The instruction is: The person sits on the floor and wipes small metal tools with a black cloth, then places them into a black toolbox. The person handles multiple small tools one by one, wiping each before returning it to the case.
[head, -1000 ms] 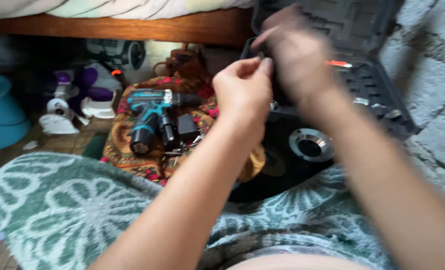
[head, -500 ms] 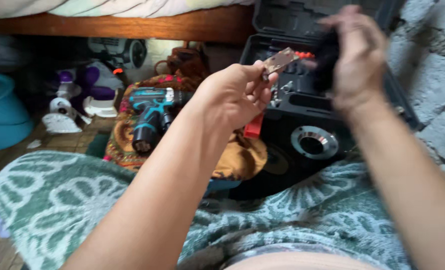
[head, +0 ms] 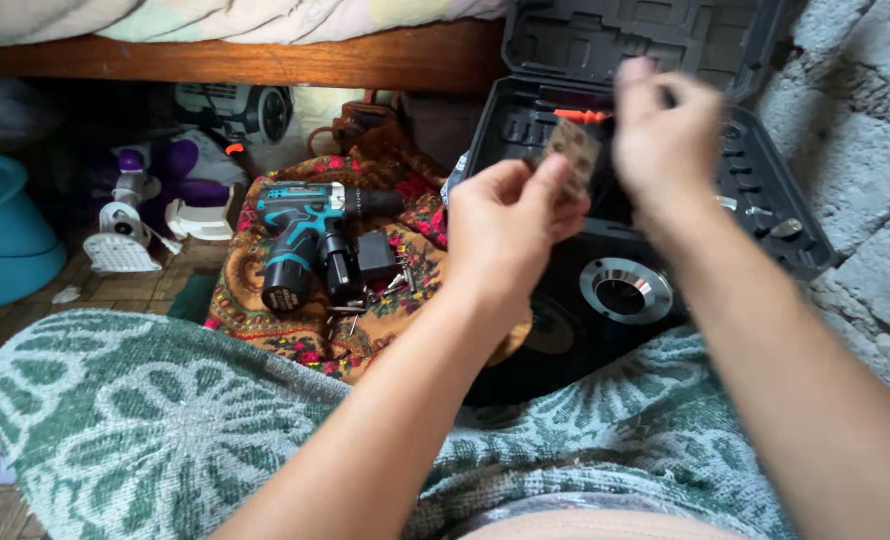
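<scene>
My left hand (head: 510, 225) is raised in front of me and pinches a small flat brownish metal plate (head: 573, 150) between thumb and fingers. My right hand (head: 665, 140) is blurred just right of the plate, fingers curled near its edge; whether it holds anything I cannot tell. Behind both hands stands an open black tool case (head: 765, 180) with moulded slots and an orange-handled bit (head: 580, 116). A round chrome-ringed part (head: 625, 290) sits on a black body below the hands.
A teal cordless drill (head: 300, 235) lies with a black charger (head: 375, 255) and small bits on a flowered cloth (head: 265, 310). A green patterned fabric (head: 145, 420) covers my lap. A teal basin (head: 0, 240), a wooden bed frame (head: 265, 60) and a stone wall (head: 865, 150) surround.
My left hand turned the metal plate and drew it closer to the centre. My right hand came down from the case lid to the plate's right edge.
</scene>
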